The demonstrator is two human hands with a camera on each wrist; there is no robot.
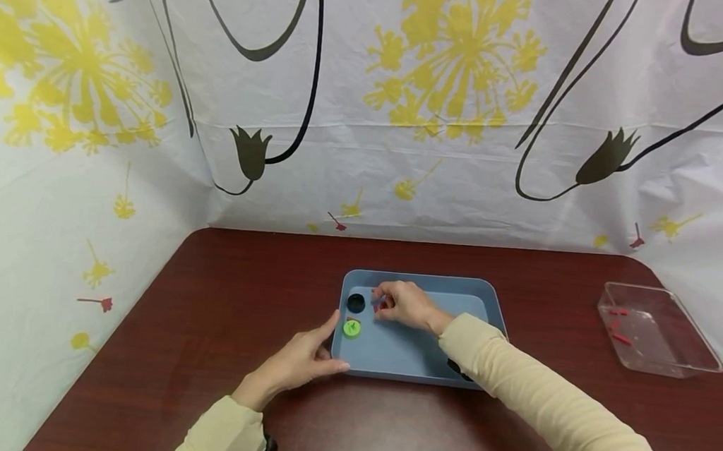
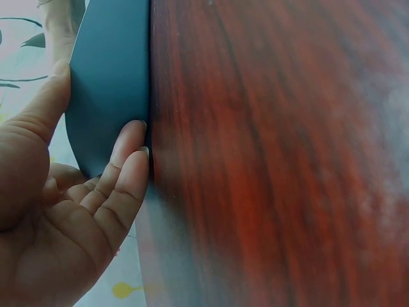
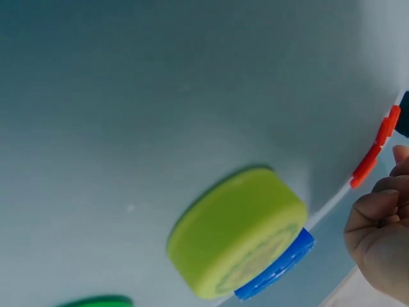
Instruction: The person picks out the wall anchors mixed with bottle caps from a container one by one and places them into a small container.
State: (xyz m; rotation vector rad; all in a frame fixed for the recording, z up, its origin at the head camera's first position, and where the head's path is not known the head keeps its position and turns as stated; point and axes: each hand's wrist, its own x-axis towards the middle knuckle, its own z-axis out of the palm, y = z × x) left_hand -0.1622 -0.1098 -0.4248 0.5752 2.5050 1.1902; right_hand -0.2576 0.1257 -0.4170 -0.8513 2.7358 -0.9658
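Note:
A blue-grey tray [image 1: 413,380] lies on the table, its left front corner between the spread thumb and forefinger of my left hand [image 1: 296,356]. In the left wrist view, fingertips [image 2: 131,169] touch the tray's outer wall. Over the tray's left part, my right hand [image 1: 412,304] pinches a small reddish piece, mostly hidden by the fingers. Left of it sit a black cap [image 1: 356,303] and a bright green cap [image 1: 352,329]. The right wrist view shows a yellow-green cap [image 3: 236,230], a blue piece [image 3: 276,263] beside it, and red pieces [image 3: 375,150] along the tray wall.
A clear plastic box [image 1: 663,366] with several small red pieces stands at the right of the dark red table [image 1: 256,274]. Patterned white sheeting [image 1: 354,161] hangs behind and beside the table. My right sleeve [image 1: 534,381] crosses the tray's right front corner.

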